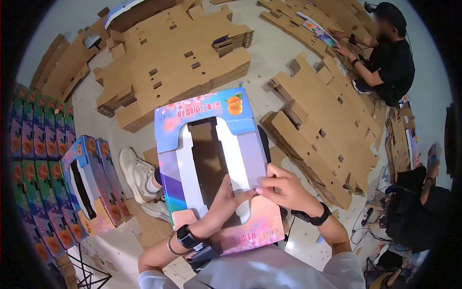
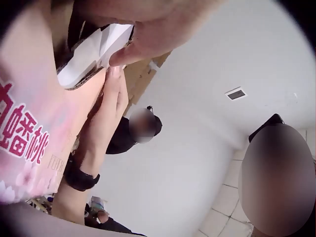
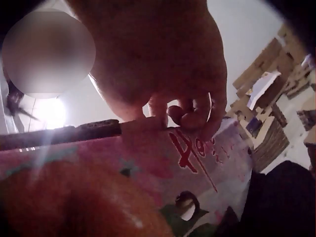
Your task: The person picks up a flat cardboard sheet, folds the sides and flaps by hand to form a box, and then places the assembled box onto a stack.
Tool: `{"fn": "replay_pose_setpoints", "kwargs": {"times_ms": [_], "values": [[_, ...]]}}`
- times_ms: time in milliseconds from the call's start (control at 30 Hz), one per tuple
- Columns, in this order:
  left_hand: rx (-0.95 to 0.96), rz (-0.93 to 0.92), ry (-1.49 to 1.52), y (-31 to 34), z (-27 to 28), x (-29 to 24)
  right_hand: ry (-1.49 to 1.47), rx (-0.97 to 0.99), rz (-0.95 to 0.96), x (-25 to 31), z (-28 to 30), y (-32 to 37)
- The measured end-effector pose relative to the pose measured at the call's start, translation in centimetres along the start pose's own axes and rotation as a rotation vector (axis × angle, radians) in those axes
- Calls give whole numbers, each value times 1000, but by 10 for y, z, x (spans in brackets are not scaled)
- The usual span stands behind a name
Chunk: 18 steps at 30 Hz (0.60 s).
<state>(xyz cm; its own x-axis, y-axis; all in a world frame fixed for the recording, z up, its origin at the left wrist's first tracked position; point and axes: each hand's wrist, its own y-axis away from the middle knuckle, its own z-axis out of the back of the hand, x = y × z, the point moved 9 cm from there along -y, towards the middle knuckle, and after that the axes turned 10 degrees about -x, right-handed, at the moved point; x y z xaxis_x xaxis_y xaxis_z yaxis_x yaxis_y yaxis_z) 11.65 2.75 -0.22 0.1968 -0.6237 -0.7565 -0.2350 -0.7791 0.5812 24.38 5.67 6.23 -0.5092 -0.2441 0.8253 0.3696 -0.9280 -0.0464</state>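
A printed fruit carton (image 1: 207,108), blue at the far end and pink at the near end, lies before the person with a long cutout in its top. White inner panels (image 1: 236,149) line both sides of the cutout. The left hand (image 1: 221,204) reaches over the near end into the cutout, its thumb across the right panel and its other fingers partly hidden inside. At the right long edge, the right hand (image 1: 284,190) grips the carton with bent fingers, thumb and index close to the left thumb. Pink printed cardboard (image 2: 24,133) fills the left wrist view's left side.
Flat brown cardboard stacks (image 1: 178,53) lie ahead, with another stack (image 1: 327,130) to the right. Finished cartons (image 1: 43,192) stand in rows at the left, beside a separate carton (image 1: 89,183). Another person (image 1: 385,58) in black sits at the far right, handling a printed sheet (image 1: 317,31).
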Motion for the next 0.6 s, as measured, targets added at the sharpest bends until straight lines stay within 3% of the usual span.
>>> {"fn": "replay_pose_setpoints", "kwargs": {"times_ms": [233, 300, 600], "values": [[-5, -1, 19, -5, 5, -1, -346, 154, -31, -20, -3, -4], [6, -3, 8, -7, 5, 0, -465, 212, -118, -28, -7, -4], [-5, 3, -15, -4, 4, -5, -594, 278, -198, -34, -12, -4]]}}
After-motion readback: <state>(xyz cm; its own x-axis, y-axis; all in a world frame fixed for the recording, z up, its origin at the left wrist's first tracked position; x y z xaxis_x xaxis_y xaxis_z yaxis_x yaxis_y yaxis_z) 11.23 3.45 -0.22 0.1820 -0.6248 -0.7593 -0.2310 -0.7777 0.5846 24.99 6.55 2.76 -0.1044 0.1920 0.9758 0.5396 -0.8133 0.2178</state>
